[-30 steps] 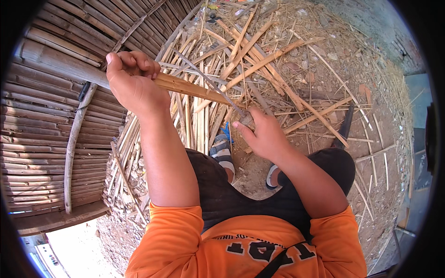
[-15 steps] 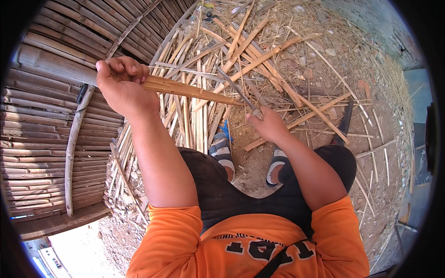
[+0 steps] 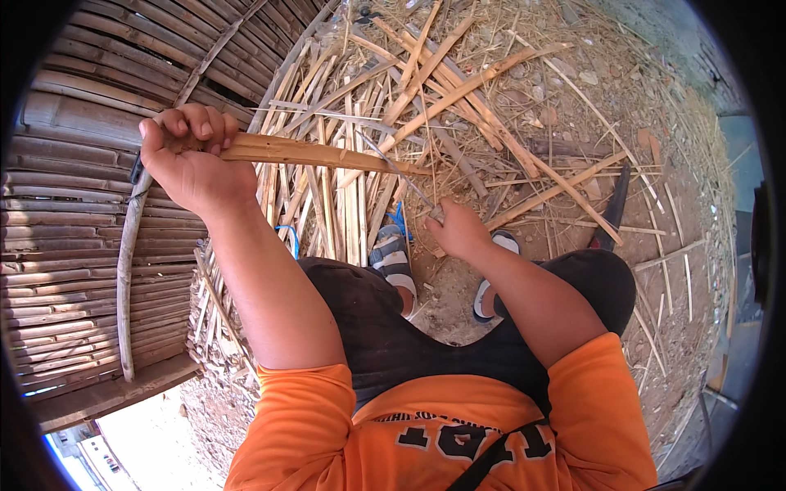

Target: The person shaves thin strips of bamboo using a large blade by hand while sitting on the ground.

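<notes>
Gripping the wooden strip (image 3: 319, 153) in your left hand (image 3: 201, 168), you hold it over scattered slats (image 3: 463, 92), its long axis running crosswise, free end pointing right. Your right hand (image 3: 460, 231) is wrapped around a thin-bladed knife (image 3: 415, 190) (it slants forward-left across the strip).

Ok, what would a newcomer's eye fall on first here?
Probably the bright orange shirt at the bottom centre. At upper left, the left hand grips a tan strip; near centre, the right hand holds a thin blade. Loose strips lie heaped at upper centre.
</notes>
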A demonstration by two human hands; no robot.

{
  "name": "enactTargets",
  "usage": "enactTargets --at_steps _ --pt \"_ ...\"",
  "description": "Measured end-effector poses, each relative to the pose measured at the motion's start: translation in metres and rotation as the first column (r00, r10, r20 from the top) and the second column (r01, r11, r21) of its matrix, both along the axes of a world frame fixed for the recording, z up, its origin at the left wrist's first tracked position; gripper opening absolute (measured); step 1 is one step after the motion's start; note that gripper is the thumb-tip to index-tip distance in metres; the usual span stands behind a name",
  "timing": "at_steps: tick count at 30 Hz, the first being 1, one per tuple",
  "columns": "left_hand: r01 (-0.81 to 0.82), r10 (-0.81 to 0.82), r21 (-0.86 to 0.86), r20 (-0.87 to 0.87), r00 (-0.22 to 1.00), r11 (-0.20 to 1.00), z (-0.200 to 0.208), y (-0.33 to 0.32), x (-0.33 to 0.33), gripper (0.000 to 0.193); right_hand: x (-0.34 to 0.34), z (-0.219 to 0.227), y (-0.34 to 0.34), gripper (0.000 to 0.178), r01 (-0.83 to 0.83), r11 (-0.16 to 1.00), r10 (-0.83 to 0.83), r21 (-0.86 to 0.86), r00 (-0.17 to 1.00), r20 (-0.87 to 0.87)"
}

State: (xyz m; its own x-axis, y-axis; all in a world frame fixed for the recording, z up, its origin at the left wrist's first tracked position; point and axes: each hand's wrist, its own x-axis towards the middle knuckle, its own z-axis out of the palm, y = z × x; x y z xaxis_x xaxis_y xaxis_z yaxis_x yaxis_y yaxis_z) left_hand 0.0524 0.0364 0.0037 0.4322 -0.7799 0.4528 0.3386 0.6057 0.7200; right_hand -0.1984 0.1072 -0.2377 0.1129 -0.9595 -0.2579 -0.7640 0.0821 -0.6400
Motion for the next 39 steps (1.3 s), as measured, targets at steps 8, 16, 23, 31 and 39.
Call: enactTargets --at_steps 8,16,23,31,39 --pt "-0.004 0.004 -0.002 0.024 1.0 1.0 -0.001 0.001 -0.005 0.035 0.031 0.076 0.003 0.043 -0.024 0.973 0.077 -0.23 0.972 0.22" --pt "0.062 -0.062 -0.019 0.025 0.998 0.998 -0.008 -0.001 0.024 0.037 0.017 -0.036 -0.005 0.045 0.066 0.996 -0.068 0.064 0.997 0.027" --pt "0.044 -0.044 -0.029 -0.014 0.999 0.999 -0.01 -0.004 0.032 0.035 0.025 -0.002 -0.001 0.042 0.191 0.981 -0.192 0.013 0.981 0.035" --pt "0.173 -0.171 -0.027 0.061 0.983 0.985 -0.002 0.002 0.015 0.034 0.029 0.02 -0.012 0.048 0.2 0.964 -0.258 0.175 0.866 0.428" --pt "0.167 -0.162 -0.013 0.176 0.971 0.986 0.017 0.014 -0.007 0.036 0.034 -0.008 0.01 0.043 0.093 0.995 -0.086 -0.024 0.971 0.223"
